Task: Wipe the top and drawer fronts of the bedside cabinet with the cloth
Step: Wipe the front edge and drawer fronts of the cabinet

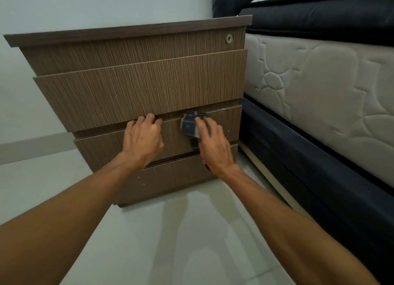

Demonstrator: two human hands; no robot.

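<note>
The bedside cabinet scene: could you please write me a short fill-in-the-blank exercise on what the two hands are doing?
1. The right hand presses the cloth against the drawer front that is ____ from the top.
2. The left hand grips that drawer front's ____ edge.
3. The keyhole sits near the upper ____ corner of the bedside cabinet.

Missing words: third; top; right.

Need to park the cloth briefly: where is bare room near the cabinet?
Bare floor lies left of the cabinet toward the wall, and in front of it. Crowded: the bed sits close on its right, and left hand and right hand with cloth fill the drawer front. Top surface unseen.
</note>
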